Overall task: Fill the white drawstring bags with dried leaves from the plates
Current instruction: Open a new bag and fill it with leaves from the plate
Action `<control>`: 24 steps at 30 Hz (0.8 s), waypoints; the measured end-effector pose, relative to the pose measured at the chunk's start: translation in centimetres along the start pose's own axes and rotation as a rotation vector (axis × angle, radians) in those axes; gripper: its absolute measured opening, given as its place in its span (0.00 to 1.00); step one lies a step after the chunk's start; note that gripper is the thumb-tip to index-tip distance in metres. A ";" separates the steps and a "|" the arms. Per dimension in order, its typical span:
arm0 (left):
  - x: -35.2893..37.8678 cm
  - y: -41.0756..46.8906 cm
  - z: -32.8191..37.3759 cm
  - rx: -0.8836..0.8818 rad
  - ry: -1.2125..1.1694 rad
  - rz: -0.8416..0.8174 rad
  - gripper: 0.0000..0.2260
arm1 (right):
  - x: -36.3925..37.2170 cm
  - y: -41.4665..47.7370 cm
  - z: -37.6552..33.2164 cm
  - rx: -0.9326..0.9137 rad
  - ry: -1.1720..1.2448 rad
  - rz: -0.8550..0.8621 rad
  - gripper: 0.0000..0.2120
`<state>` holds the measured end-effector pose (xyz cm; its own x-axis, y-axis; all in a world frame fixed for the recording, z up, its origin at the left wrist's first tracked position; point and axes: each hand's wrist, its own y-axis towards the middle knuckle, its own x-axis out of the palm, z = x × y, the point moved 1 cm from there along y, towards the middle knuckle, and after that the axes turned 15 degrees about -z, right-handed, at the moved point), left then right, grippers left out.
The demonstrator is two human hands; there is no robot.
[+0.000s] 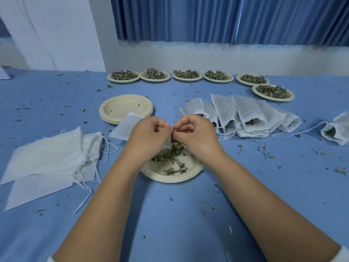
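Bag (124,128) mouth pinched up by left hand (149,133) over plate (170,179), likely to catch spills | right hand (196,133) fingertips clamped on leaves (172,141), feeding them in.

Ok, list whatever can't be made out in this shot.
All in the head view:
1. Mouth of the bag being filled: hidden behind the left hand and right hand.
2. Part of the near plate and its leaves: covered by the wrists.
3. Far-right bag: cut off by the right edge.
4. Fill level of the row of bags: the cloth hides it.
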<state>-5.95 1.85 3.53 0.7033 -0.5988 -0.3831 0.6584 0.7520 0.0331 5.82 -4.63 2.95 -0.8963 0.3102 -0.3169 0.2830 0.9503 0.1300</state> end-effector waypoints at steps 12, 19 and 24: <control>-0.4 0.5 -0.6 0.000 -0.084 0.139 0.05 | 0.1 0.4 0.2 0.122 0.261 -0.115 0.05; -0.6 0.5 -0.5 -0.004 -0.161 0.122 0.06 | -0.1 0.2 0.4 0.006 0.233 -0.130 0.09; -0.6 0.0 0.1 0.012 -0.185 0.072 0.07 | -0.4 0.2 0.4 0.020 0.291 -0.092 0.07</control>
<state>-6.34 2.23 3.86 0.7851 -0.5851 -0.2030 0.6072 0.7918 0.0659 6.31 -4.59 2.73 -0.9779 0.2044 -0.0434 0.1997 0.9754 0.0935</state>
